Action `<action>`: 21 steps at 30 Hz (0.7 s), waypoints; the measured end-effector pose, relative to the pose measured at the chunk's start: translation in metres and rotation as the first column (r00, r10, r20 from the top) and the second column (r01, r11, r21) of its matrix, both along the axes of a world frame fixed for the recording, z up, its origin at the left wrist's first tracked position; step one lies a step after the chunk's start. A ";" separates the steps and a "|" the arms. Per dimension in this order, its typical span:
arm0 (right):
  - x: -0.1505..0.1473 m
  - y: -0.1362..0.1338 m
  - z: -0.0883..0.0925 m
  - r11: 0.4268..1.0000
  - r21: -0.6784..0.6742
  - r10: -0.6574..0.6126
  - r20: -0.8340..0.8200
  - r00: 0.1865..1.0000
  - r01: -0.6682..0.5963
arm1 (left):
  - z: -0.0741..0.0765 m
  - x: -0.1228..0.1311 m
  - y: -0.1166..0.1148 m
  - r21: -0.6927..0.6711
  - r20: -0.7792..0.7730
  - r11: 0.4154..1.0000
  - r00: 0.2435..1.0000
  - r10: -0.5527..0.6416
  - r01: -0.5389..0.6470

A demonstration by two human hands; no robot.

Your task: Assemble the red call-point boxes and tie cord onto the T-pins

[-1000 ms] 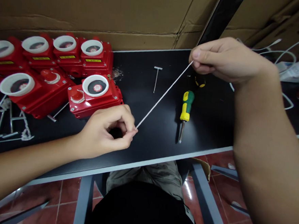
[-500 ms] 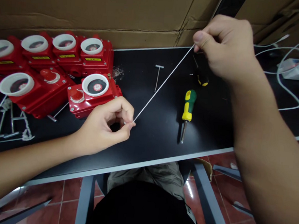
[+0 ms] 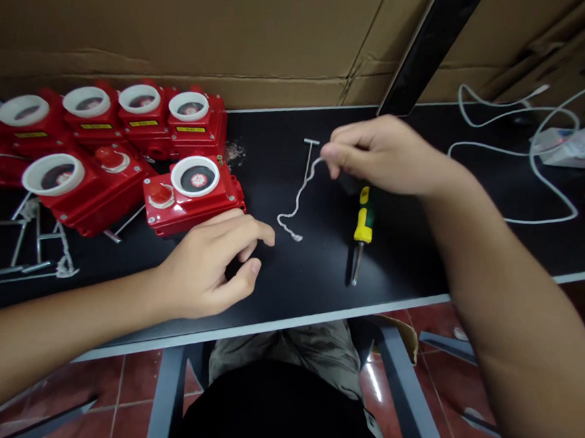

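My right hand (image 3: 377,155) pinches one end of a white string (image 3: 298,199); the rest hangs down in a loose curve, its frayed end by the black tabletop. Left of that end is my left hand (image 3: 219,260), thumb and fingers apart, holding nothing. Just behind the left hand sits a red box (image 3: 188,205) with a white-ringed round window and a red knob. A thin metal T-bar (image 3: 308,160) lies behind the string. Below the right hand is a green and yellow screwdriver (image 3: 363,227), tip toward the table's front edge.
Several more red boxes (image 3: 94,195) crowd the left side. Metal T-bars with white cord (image 3: 64,256) lie at the far left. A white cable (image 3: 547,220) loops on the right beside a white object (image 3: 558,147). Cardboard (image 3: 225,34) stands along the back.
My left hand has let go of the string and opened. My right hand has come down and left, still holding it, and the taut string has gone slack.
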State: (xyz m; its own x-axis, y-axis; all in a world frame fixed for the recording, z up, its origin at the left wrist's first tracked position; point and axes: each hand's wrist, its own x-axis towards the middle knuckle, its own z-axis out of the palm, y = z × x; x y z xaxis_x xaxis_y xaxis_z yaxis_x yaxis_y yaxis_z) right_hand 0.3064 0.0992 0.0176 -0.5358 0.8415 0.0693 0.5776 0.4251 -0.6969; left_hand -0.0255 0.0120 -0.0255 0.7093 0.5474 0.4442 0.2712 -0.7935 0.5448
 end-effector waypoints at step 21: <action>-0.062 -0.046 -0.020 0.839 -0.181 0.489 -0.168 0.856 -0.514 | -0.013 0.004 -0.006 -0.072 0.144 0.996 0.988 0.058 -0.048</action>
State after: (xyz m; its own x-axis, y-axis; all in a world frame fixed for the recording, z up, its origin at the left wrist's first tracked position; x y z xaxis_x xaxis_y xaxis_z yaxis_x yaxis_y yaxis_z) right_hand 0.2444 0.0534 -0.0027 -0.8876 0.4606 0.0046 0.2399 0.4707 -0.8491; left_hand -0.0218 0.0063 -0.0381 0.6088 0.6154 0.5007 0.2261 -0.7395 0.6340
